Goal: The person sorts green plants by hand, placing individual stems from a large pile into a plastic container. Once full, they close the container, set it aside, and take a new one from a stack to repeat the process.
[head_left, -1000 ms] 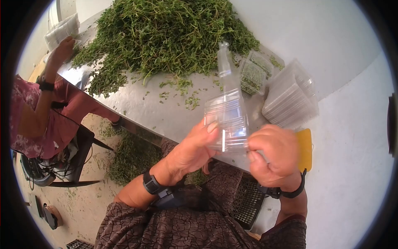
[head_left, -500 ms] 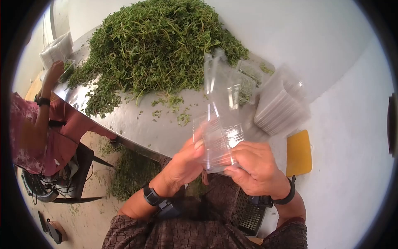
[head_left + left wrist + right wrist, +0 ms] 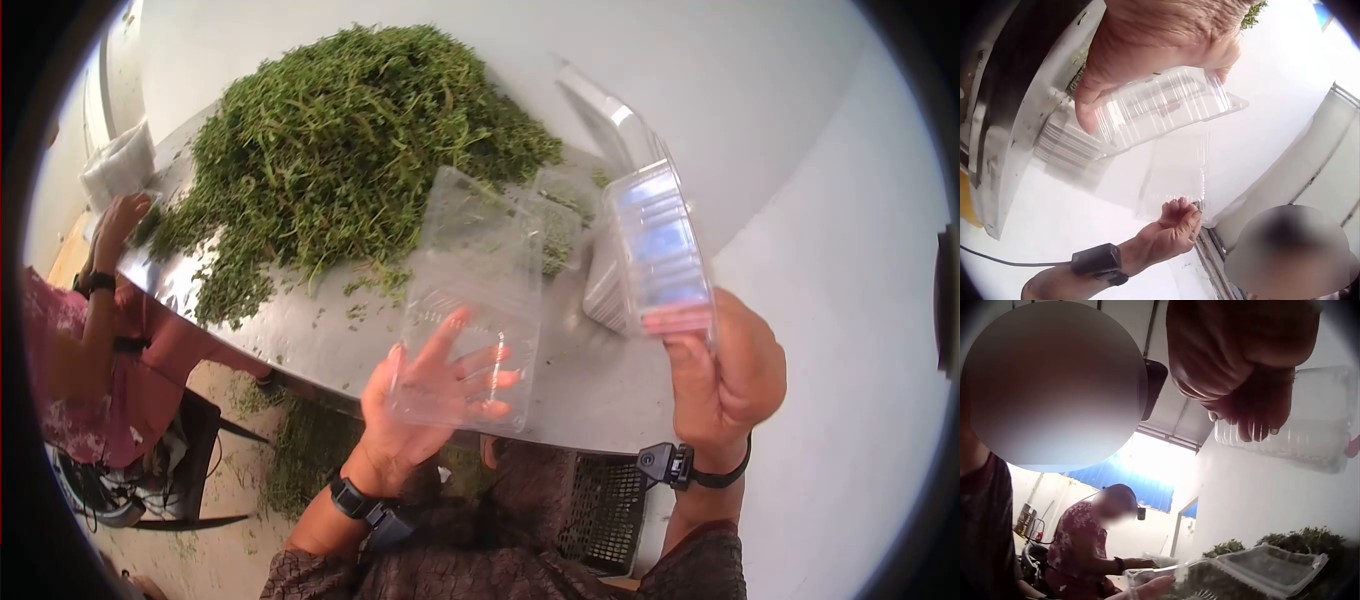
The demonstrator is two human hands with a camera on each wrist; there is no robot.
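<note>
Head view: the left hand [image 3: 425,400], fingers spread, supports an open clear clamshell container [image 3: 470,300] from below, above the near edge of the steel worktop [image 3: 590,390]. The right hand [image 3: 725,375] has its grip curled round a second clamshell container [image 3: 655,250], raised beside the herb pile [image 3: 340,150].

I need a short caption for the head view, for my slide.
Left hand supports an open clear clamshell; right hand grips another beside the herb pile.

herb pile [image 3: 345,150] on table [image 3: 590,390], container stack [image 3: 600,290] right
</note>
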